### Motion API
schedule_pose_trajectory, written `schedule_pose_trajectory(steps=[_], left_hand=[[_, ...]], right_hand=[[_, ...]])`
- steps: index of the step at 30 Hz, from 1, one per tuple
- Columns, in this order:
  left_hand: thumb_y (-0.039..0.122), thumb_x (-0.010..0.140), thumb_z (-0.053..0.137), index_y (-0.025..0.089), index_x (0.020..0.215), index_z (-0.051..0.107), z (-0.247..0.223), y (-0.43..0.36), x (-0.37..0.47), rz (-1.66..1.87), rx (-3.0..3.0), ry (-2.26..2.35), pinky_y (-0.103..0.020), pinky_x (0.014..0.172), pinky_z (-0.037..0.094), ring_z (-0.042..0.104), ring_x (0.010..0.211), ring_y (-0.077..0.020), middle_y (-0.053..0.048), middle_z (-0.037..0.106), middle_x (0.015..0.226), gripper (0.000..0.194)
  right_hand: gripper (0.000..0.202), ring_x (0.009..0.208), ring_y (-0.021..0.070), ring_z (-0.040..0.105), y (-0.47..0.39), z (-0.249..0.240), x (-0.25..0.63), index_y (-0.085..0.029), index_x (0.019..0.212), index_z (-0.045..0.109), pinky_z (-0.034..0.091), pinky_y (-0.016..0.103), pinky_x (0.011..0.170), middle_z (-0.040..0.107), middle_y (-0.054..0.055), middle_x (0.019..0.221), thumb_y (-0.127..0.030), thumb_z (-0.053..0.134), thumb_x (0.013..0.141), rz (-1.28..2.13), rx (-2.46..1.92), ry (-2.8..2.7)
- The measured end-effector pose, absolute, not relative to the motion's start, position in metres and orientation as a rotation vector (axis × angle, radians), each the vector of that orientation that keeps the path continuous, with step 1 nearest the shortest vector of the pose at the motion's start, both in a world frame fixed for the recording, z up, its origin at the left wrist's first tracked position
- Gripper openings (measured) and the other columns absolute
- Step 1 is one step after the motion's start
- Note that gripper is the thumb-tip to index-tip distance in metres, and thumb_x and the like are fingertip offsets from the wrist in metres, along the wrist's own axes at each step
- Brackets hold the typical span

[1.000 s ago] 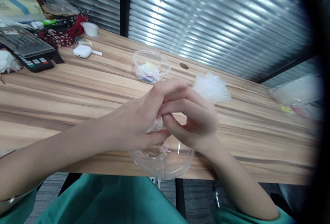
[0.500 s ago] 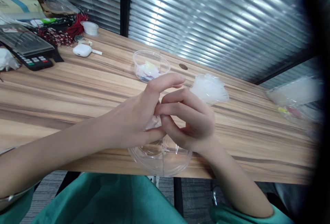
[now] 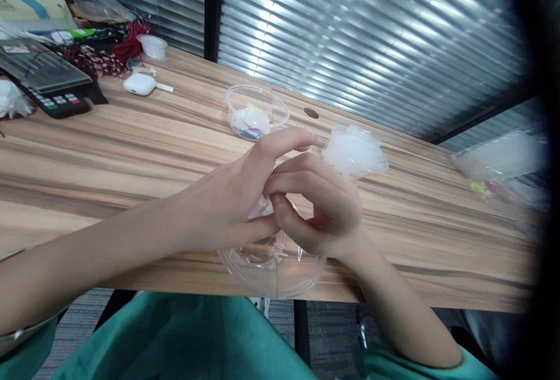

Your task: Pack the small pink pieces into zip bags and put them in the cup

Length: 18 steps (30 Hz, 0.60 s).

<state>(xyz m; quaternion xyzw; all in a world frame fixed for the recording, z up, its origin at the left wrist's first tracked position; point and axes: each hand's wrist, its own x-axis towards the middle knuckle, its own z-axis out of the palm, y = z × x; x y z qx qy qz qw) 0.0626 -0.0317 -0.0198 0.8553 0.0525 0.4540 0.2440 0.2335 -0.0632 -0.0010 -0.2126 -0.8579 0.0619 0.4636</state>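
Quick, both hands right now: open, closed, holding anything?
Left hand: partly curled around clear plastic; whether it grips it cannot be told.
Right hand: closed in a pinch; anything pinched is hidden.

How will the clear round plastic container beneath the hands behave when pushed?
The clear round plastic container is probably light, given its transparent wall. Glossy highlights suggest it may slip. Its rim lies near the front edge of the woodgrain table, so pushing that way might tip it.

The left hand (image 3: 240, 199) and right hand (image 3: 324, 202), close together mid-frame, hung over a clear round container (image 3: 284, 285) — a clear tub (image 3: 231, 116) stood upper centre on the worktop (image 3: 437, 234), a white case (image 3: 139, 84) lay upper left.
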Motion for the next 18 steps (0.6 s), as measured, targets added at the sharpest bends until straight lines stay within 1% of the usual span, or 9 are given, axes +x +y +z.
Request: schedule_pose_trajectory(steps=[1,3,5,8,9,12,13,15,18], left_hand=[[0.009,0.080,0.061,0.026,0.147,0.024,-0.0200,-0.0314,0.0628,1.247,2.331,0.128,-0.049,0.099,0.057,0.049,0.133,-0.0331,-0.012,0.041,0.144,0.078],[0.008,0.078,0.063,0.023,0.147,0.024,-0.0201,-0.0310,0.0633,1.243,2.315,0.101,-0.043,0.088,0.061,0.054,0.125,-0.0317,-0.015,0.040,0.143,0.081],[0.008,0.077,0.065,0.025,0.147,0.025,-0.0197,-0.0314,0.0636,1.219,2.292,0.101,-0.038,0.079,0.062,0.058,0.119,-0.0300,-0.015,0.039,0.143,0.083],[0.010,0.079,0.065,0.031,0.147,0.026,-0.0196,-0.0329,0.0632,1.186,2.245,0.120,-0.037,0.076,0.062,0.059,0.116,-0.0292,-0.013,0.040,0.144,0.080],[0.010,0.080,0.064,0.032,0.147,0.026,-0.0200,-0.0335,0.0630,1.172,2.237,0.126,-0.037,0.076,0.062,0.061,0.113,-0.0276,-0.012,0.041,0.143,0.080],[0.012,0.081,0.063,0.035,0.147,0.025,-0.0214,-0.0346,0.0625,1.133,2.231,0.162,-0.034,0.070,0.062,0.065,0.092,-0.0199,-0.011,0.044,0.141,0.080],[0.013,0.082,0.064,0.036,0.147,0.024,-0.0215,-0.0349,0.0626,1.130,2.239,0.173,-0.034,0.068,0.062,0.064,0.088,-0.0188,-0.011,0.046,0.139,0.079],[0.016,0.084,0.063,0.036,0.146,0.025,-0.0204,-0.0351,0.0629,1.157,2.271,0.161,-0.035,0.068,0.062,0.065,0.089,-0.0199,-0.011,0.052,0.132,0.076],[0.011,0.085,0.061,0.027,0.146,0.027,-0.0170,-0.0353,0.0632,1.211,2.356,0.096,-0.035,0.073,0.062,0.064,0.103,-0.0244,-0.014,0.057,0.121,0.071]], right_hand=[[0.028,0.079,0.0153,0.064,-0.0636,-0.0012,0.2345,-0.019,0.093,0.061,0.057,0.030,0.068,0.064,0.002,0.084,0.000,0.054,0.074,0.218,-0.528,-2.104],[0.034,0.076,0.0154,0.063,-0.0640,-0.0025,0.2371,-0.022,0.095,0.058,0.055,0.030,0.066,0.062,0.000,0.084,0.002,0.055,0.070,0.382,-0.540,-2.090],[0.035,0.074,0.0155,0.061,-0.0638,-0.0042,0.2396,-0.022,0.092,0.054,0.054,0.031,0.065,0.060,-0.001,0.083,0.002,0.055,0.067,0.535,-0.527,-2.062],[0.030,0.071,0.0149,0.058,-0.0635,-0.0053,0.2411,-0.021,0.085,0.050,0.052,0.032,0.063,0.056,-0.002,0.078,0.001,0.055,0.065,0.667,-0.491,-2.036],[0.029,0.069,0.0144,0.057,-0.0637,-0.0051,0.2409,-0.021,0.084,0.049,0.051,0.031,0.061,0.056,-0.002,0.078,0.000,0.055,0.066,0.690,-0.490,-2.032],[0.027,0.067,0.0132,0.056,-0.0648,-0.0044,0.2399,-0.022,0.084,0.048,0.047,0.029,0.057,0.056,-0.002,0.078,-0.001,0.055,0.068,0.677,-0.519,-2.039],[0.028,0.067,0.0130,0.055,-0.0653,-0.0043,0.2397,-0.022,0.084,0.048,0.047,0.029,0.057,0.057,-0.002,0.078,-0.001,0.055,0.068,0.656,-0.526,-2.042],[0.029,0.069,0.0133,0.055,-0.0661,-0.0045,0.2396,-0.022,0.085,0.049,0.047,0.029,0.058,0.058,-0.002,0.079,0.000,0.054,0.067,0.623,-0.534,-2.051],[0.031,0.072,0.0127,0.056,-0.0669,-0.0050,0.2399,-0.021,0.086,0.051,0.047,0.027,0.060,0.058,-0.002,0.080,0.002,0.053,0.066,0.623,-0.529,-2.065]])
